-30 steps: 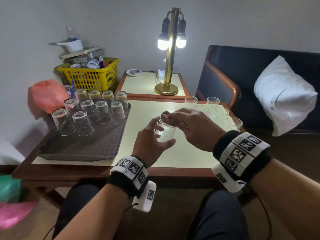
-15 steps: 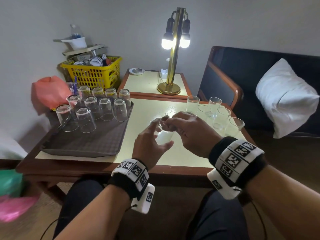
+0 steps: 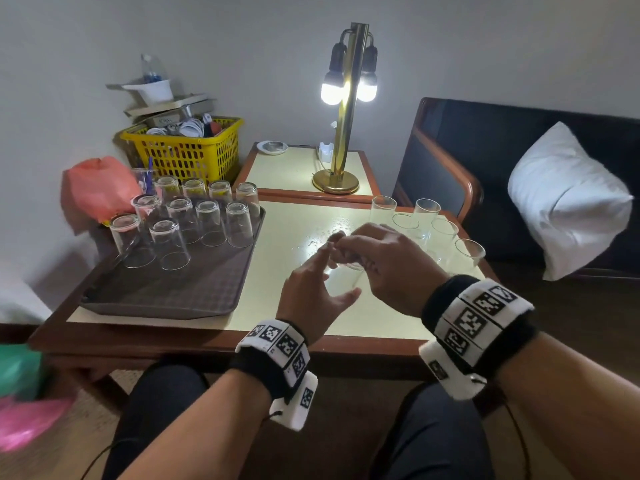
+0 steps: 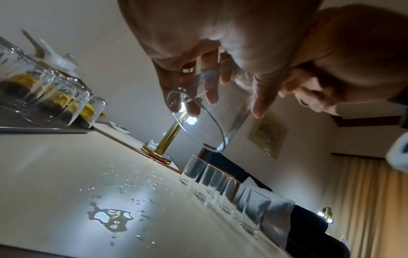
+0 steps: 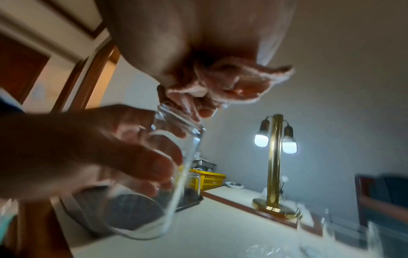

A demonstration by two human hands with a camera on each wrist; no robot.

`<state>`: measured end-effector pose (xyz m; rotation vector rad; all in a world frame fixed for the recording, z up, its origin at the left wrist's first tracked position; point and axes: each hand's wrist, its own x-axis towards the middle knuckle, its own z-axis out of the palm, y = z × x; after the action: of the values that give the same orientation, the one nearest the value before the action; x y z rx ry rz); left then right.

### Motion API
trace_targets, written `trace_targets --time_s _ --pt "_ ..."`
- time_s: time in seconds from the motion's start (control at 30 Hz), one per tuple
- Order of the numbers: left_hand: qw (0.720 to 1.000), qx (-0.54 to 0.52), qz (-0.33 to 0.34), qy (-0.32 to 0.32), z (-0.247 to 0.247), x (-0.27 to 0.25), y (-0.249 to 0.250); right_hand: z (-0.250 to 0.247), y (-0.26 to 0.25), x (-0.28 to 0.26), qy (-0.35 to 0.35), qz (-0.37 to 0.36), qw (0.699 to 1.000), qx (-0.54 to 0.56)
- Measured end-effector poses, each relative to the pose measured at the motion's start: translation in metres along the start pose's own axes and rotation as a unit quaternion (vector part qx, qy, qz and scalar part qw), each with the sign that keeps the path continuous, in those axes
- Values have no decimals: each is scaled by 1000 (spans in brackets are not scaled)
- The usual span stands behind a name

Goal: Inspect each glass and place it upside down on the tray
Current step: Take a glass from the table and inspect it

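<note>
Held item: one clear glass [image 3: 346, 282], above the desk [image 3: 298, 317] in front of us, tilted with its mouth down and toward the camera in the left wrist view. Our right hand [image 3: 384, 265] pinches the base end from above; our left hand [image 3: 311, 296] cups the side, fingers curved round the wall. Neither is slack. Risk, as we judge it: the glass looks wet, and water drops [image 4: 110, 216] lie on the desk below, so a loose pinch during the hand-over could let it slip and strike the desk. Destination: the tray [image 3: 166, 296] at left, near half bare, far half holding inverted glasses [image 3: 204, 223] in close rows; setting the new one down too near could knock a neighbour. Pending stock: upright glasses [image 3: 429, 220] just beyond our right hand, within reach of a careless wrist. Also present: brass lamp [image 3: 346, 109], lit, on a side table; yellow basket [image 3: 187, 150]; white pillow [image 3: 568, 202] on a dark sofa.
</note>
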<state>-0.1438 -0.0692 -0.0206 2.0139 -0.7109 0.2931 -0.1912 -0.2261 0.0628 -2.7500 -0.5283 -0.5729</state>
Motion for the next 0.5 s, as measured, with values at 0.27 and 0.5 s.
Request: trace_targets --time_s 0.27,0.5 --pt "999 19 19 -32 14 5 9 -5 13 -17 11 19 1000 -11" --pt "999 15 8 -40 15 2 7 0 19 -23 32 41 998 -23"
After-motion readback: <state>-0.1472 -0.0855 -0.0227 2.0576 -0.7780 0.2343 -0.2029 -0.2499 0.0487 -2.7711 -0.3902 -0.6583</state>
